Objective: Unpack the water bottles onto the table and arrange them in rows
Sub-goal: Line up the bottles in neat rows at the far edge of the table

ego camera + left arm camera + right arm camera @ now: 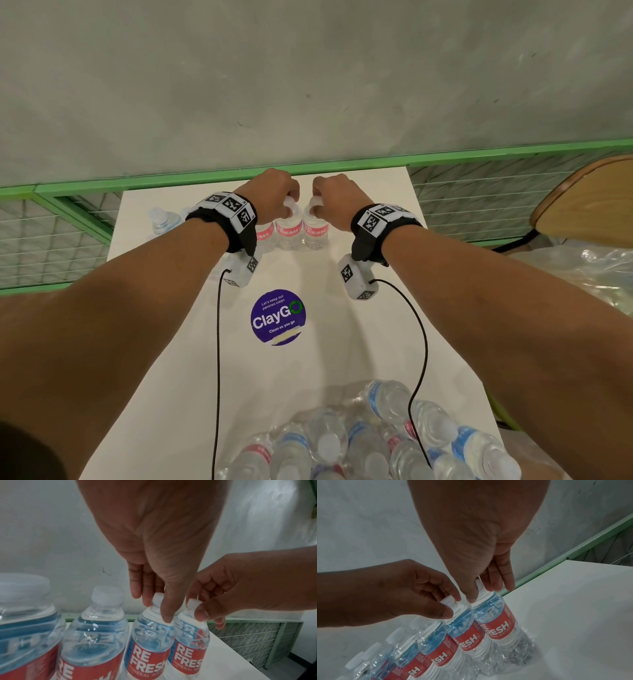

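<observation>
I see both hands out at the far edge of the white table (359,325), each grasping a bottle by the neck. Left hand (274,192) pinches the cap and neck of one Refresh mineral water bottle (149,646), thumb and fingers curled round it. Right hand (330,195) does the same on the end bottle (496,623) just beside it. Both bottles stand upright on the table, touching or nearly so, labels red and blue.

They sit at the right end of a row of bottles (412,654) along the far edge, next to a green rail (171,180). From the right wrist view I count several more caps trailing off to the left; exact number unclear.

Near edge of the table: the opened pack of bottles (359,442), still in loose plastic wrap, lying jumbled. A purple ClayGo sticker (277,317) sits mid-table between pack and row.

A wooden chair seat (589,205) is at far right, with crumpled clear plastic (582,270) below it.
</observation>
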Available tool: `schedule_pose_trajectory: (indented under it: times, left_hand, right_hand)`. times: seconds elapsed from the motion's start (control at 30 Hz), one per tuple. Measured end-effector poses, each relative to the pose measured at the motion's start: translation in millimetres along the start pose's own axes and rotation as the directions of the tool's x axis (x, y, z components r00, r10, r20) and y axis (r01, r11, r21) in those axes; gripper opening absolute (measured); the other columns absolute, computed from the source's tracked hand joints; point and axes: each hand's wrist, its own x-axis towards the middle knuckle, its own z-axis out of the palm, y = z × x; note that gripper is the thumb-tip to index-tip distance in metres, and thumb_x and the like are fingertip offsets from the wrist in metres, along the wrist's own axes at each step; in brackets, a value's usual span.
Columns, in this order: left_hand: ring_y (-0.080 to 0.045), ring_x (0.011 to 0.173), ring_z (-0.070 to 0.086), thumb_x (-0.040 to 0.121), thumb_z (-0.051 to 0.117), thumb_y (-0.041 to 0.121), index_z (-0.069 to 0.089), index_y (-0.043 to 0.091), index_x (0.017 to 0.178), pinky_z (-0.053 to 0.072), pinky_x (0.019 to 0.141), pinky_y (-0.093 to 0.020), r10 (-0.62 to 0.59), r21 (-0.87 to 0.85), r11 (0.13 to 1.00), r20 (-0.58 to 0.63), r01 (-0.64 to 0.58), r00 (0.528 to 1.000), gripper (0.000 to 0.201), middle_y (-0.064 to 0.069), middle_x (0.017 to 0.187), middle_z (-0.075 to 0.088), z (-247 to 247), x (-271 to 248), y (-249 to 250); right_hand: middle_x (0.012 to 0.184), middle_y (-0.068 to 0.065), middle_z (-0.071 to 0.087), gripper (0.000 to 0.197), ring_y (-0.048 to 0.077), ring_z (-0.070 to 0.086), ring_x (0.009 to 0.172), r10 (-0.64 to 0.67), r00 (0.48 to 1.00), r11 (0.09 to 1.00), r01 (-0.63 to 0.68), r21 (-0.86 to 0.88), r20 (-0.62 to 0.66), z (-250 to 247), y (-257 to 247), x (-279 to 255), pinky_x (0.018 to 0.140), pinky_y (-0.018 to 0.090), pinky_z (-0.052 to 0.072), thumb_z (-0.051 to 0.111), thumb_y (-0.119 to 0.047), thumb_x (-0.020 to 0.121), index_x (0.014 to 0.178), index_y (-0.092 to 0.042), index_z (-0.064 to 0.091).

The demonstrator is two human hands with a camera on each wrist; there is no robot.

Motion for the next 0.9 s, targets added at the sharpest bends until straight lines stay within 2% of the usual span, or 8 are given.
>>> schedule_pose_trajectory:
  times: [0.1, 0.2, 0.27, 0.33, 0.47, 0.57, 0.77, 0.9]
  left_hand:
    - [-0.027, 0.092, 0.059, 0.081, 0.075, 0.022, 0.069, 0.014, 0.107, 0.052, 0.078, -0.039, -0.022, -0.007, 1.000, 0.003, 0.022, 1.000, 0.028, -0.006, 0.103, 0.064, 0.0, -0.2, -0.4]
    - [-0.027, 0.099, 0.062, 0.078, 0.079, 0.030, 0.068, 0.014, 0.116, 0.052, 0.082, -0.038, -0.049, -0.049, 0.998, -0.005, 0.049, 0.999, 0.043, -0.005, 0.110, 0.065, 0.3, -1.5, 0.8]
    - [-0.025, 0.104, 0.061, 0.078, 0.080, 0.032, 0.063, 0.012, 0.125, 0.049, 0.086, -0.033, -0.057, -0.110, 0.992, -0.029, 0.053, 0.998, 0.054, -0.005, 0.117, 0.064, -1.8, -5.4, 2.7]
    - [-0.024, 0.106, 0.060, 0.080, 0.080, 0.035, 0.061, 0.011, 0.129, 0.048, 0.088, -0.033, -0.048, -0.140, 0.990, -0.082, 0.036, 0.995, 0.058, -0.006, 0.120, 0.063, -7.7, -12.2, 4.6]
    - [-0.022, 0.088, 0.063, 0.081, 0.077, 0.038, 0.065, 0.012, 0.117, 0.053, 0.084, -0.039, -0.040, -0.158, 0.987, -0.197, 0.008, 0.980, 0.046, -0.004, 0.102, 0.066, -33.1, -35.5, 12.9]
    - [-0.018, 0.078, 0.064, 0.083, 0.076, 0.036, 0.070, 0.012, 0.106, 0.053, 0.079, -0.034, -0.042, -0.197, 0.980, -0.229, -0.004, 0.972, 0.034, 0.000, 0.087, 0.069, -58.2, -62.8, 31.6]
    - [-0.012, 0.072, 0.062, 0.085, 0.073, 0.039, 0.074, 0.018, 0.095, 0.042, 0.063, -0.012, 0.041, -0.177, 0.980, -0.288, -0.095, 0.957, 0.024, 0.003, 0.082, 0.069, -80.5, -137.0, 81.1]
    - [-0.004, 0.063, 0.057, 0.085, 0.073, 0.037, 0.075, 0.017, 0.091, 0.039, 0.058, -0.009, 0.078, -0.190, 0.972, -0.286, -0.136, 0.955, 0.020, 0.003, 0.079, 0.070, -68.2, -194.1, 119.5]
  right_hand:
    - [0.102, 0.012, 0.062, 0.033, 0.031, 0.060, 0.087, 0.001, 1.000, 1.000, -0.001, 0.022, 0.001, 0.8, 1.5, -0.1, 0.070, 0.035, 0.049, 0.067, -0.035, 0.083, 0.106, -0.012, 0.058]
    - [0.104, 0.012, 0.062, 0.038, 0.031, 0.060, 0.089, 0.015, 1.000, 0.999, -0.016, 0.031, 0.018, 0.5, 2.8, -1.0, 0.074, 0.037, 0.051, 0.068, -0.038, 0.083, 0.108, -0.012, 0.058]
    - [0.107, 0.012, 0.062, 0.045, 0.032, 0.059, 0.094, 0.036, 0.999, 0.998, -0.038, 0.049, 0.030, -0.8, 4.7, -2.0, 0.079, 0.040, 0.052, 0.068, -0.043, 0.082, 0.112, -0.012, 0.057]
    - [0.112, 0.013, 0.060, 0.054, 0.032, 0.058, 0.101, 0.054, 0.998, 0.996, -0.056, 0.071, 0.035, -3.7, 6.0, -5.7, 0.085, 0.043, 0.051, 0.067, -0.046, 0.083, 0.121, -0.011, 0.053]
    - [0.119, 0.013, 0.060, 0.062, 0.033, 0.058, 0.110, 0.081, 0.996, 0.995, -0.079, 0.068, -0.028, -16.3, 5.0, -23.9, 0.089, 0.044, 0.051, 0.065, -0.047, 0.086, 0.131, -0.011, 0.044]
    - [0.124, 0.014, 0.057, 0.063, 0.033, 0.057, 0.112, 0.104, 0.992, 0.993, -0.099, 0.071, -0.072, -32.7, -1.4, -48.9, 0.089, 0.045, 0.050, 0.062, -0.047, 0.088, 0.134, -0.010, 0.041]
    - [0.112, 0.008, 0.063, 0.037, 0.027, 0.059, 0.104, 0.086, 0.987, 0.994, -0.076, 0.072, -0.137, -64.9, -21.1, -128.2, 0.082, 0.034, 0.047, 0.061, -0.040, 0.091, 0.117, -0.013, 0.060]
    - [0.099, 0.006, 0.068, 0.022, 0.026, 0.062, 0.096, 0.077, 0.986, 0.996, -0.068, 0.064, -0.145, -63.3, -37.2, -193.7, 0.081, 0.034, 0.051, 0.063, -0.037, 0.089, 0.099, -0.018, 0.066]
